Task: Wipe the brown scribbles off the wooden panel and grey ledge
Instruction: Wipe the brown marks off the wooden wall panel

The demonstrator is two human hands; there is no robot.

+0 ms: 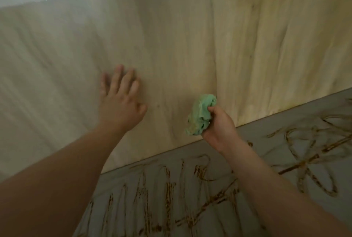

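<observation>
Wooden panel looks wiped clean; brown scribbles below grip on grey ledge. Right hand clenched on green cloth, against panel's lower edge. Left hand open, flat. Next: drop to ledge, scrub.

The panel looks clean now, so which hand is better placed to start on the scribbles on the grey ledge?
Right. The right hand grips the green cloth just above the grey ledge; the left hand lies flat and empty on the wooden panel.
</observation>
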